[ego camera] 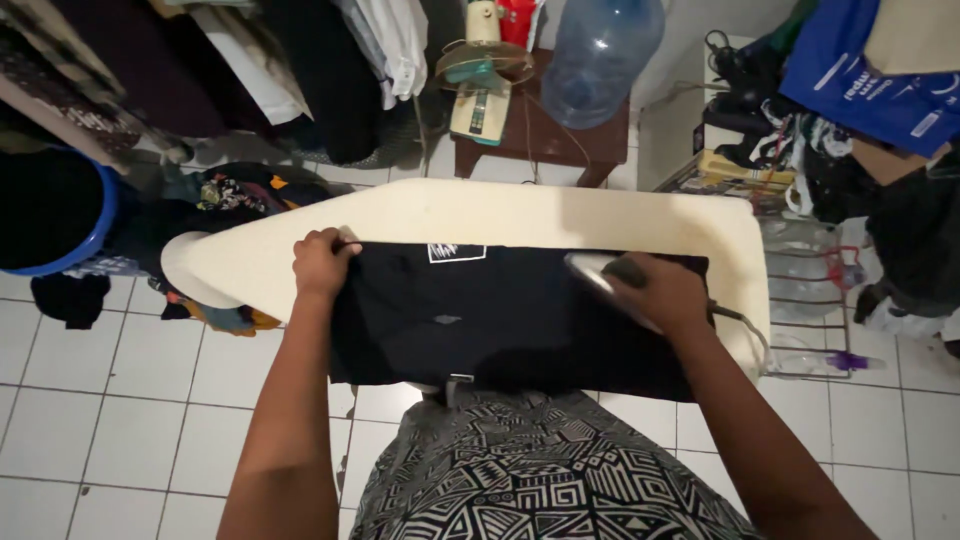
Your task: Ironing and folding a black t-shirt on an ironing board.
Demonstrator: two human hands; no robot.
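Board first: cream ironing board (480,205) runs crosswise under both our hands, rounded nose out past the left fingers. Black garment (500,320) lies spread flat over it, near edge drooping off the board toward our patterned skirt (540,470).

Left hand (322,262), fingers curled and pinching the garment's far left corner, holds it down against the board. A small white printed patch (456,252) sits on the cloth just right of those fingers.

Right hand (668,292), fingers clenched round the handle of the iron (598,270). Its pale soleplate edge shows ahead of the knuckles, resting on the garment's far right part. A cord (745,325) trails off behind the wrist toward the board's square end.

Handling, as we judge it: the cloth looks soft, light and limp, so it will likely bunch or slide unless held taut; corners and hems seem the best places to hold. The iron looks heavy and rigid, probably hot below; handle only.

Beyond the fingers: clear water jug (600,50) and small fan (482,75) on a dark wooden table (560,145). White tiled floor (120,400) beneath.
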